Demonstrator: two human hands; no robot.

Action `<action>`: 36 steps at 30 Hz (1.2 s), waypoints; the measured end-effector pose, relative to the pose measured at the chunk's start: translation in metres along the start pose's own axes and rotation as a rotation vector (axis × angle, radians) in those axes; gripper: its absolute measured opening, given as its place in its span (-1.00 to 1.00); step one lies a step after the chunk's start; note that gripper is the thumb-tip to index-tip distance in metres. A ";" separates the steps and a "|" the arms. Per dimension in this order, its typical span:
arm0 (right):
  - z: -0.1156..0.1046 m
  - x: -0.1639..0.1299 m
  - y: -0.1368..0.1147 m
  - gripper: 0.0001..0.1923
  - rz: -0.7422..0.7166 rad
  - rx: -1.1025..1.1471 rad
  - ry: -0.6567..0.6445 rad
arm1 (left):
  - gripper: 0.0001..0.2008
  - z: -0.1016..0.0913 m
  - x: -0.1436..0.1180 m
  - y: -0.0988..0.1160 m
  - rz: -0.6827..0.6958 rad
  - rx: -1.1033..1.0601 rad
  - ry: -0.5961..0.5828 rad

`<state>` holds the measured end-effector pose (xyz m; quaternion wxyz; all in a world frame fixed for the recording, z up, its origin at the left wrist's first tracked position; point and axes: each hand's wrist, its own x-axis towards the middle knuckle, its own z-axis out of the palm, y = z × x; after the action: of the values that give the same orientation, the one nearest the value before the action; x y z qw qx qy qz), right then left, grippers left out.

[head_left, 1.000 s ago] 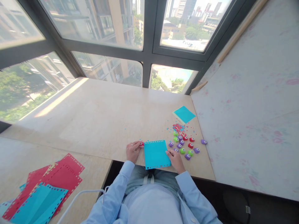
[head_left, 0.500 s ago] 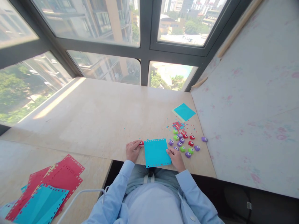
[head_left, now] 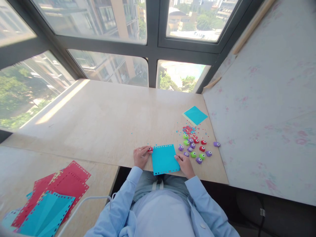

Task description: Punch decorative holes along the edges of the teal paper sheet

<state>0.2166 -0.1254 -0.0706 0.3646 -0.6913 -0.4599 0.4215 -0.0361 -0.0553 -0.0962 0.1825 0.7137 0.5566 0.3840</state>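
A blue sheet of paper (head_left: 165,160) lies at the table's front edge, with punched holes along its far and near edges. My right hand (head_left: 185,165) pinches its right side between thumb and fingers. My left hand (head_left: 142,157) is closed around a small red craft punch (head_left: 150,149) at the sheet's far left corner. Whether the paper sits inside the punch's slot is too small to tell. To the right of my right hand stand several purple, green and red punches (head_left: 199,160).
Red and blue paper confetti (head_left: 189,131) is heaped behind the punches. Farther back lies a stack of blue and pale square paper (head_left: 196,115). Punched red sheets (head_left: 66,187) and blue sheets (head_left: 46,214) overlap at the left, near a white cable (head_left: 86,199). A wall (head_left: 266,131) borders the right side.
The whole view has shifted slightly with the head. The sheet has moved a little, and both hands keep their grips on the punch and paper.
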 end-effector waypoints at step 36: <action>-0.003 -0.001 -0.007 -0.51 0.036 0.031 0.031 | -0.76 -0.002 0.001 0.003 -0.021 0.043 -0.022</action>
<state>0.2166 -0.1244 -0.0635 0.3748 -0.7003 -0.4349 0.4242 -0.0354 -0.0554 -0.0927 0.1771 0.7156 0.5705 0.3621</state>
